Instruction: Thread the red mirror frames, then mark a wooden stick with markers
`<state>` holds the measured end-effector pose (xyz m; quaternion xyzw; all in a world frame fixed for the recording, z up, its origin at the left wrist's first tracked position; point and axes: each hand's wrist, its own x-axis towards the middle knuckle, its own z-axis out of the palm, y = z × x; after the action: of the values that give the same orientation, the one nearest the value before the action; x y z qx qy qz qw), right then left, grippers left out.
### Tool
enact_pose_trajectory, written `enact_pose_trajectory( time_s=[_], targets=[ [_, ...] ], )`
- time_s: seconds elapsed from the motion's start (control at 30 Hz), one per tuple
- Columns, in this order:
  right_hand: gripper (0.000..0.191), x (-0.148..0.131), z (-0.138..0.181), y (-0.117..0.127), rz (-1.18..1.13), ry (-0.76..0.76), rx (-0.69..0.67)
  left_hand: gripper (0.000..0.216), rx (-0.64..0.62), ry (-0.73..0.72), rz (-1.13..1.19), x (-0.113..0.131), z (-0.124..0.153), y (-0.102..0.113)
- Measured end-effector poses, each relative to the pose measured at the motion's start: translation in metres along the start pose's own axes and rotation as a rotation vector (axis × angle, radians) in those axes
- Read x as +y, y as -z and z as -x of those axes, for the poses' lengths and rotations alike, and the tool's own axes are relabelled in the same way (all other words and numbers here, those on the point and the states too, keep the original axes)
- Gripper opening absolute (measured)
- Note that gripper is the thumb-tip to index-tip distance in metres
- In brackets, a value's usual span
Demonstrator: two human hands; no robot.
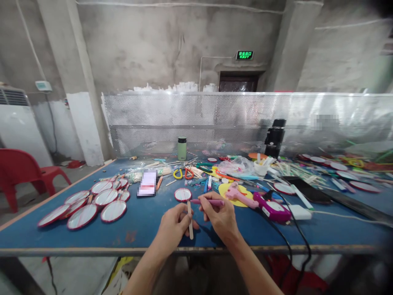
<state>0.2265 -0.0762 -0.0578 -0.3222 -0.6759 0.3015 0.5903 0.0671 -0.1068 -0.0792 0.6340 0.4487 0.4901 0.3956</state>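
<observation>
My left hand [177, 223] is closed around a wooden craft stick [190, 231] near the table's front edge. At the stick's upper end is a small round white disc [183, 194] with a red rim; whether the two are joined I cannot tell. A pinkish-purple marker [215, 202] is gripped in my right hand [219, 215], its tip pointing left at the top of the stick. Whether the tip touches the stick is too small to tell. To the right, a pink and purple glue gun [245, 198] lies partly over a yellow disc [225, 189].
Several red-rimmed discs [82, 216] are piled at left near a phone [147, 183]. Behind stand a green bottle [182, 148] and a black bottle [274, 139]. Black cables [284, 237] drape over the front edge at right. A perforated metal screen [159, 114] closes off the back.
</observation>
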Motion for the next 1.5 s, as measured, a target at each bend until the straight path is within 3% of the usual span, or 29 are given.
enact_pose_trajectory(
  time_s=[1.5],
  targets=[
    [0.026, -0.0073, 0.0015, -0.0002, -0.023, -0.038, 0.022, 0.023, -0.032, 0.033, -0.012, -0.0017, -0.0002, 0.0005]
  ],
)
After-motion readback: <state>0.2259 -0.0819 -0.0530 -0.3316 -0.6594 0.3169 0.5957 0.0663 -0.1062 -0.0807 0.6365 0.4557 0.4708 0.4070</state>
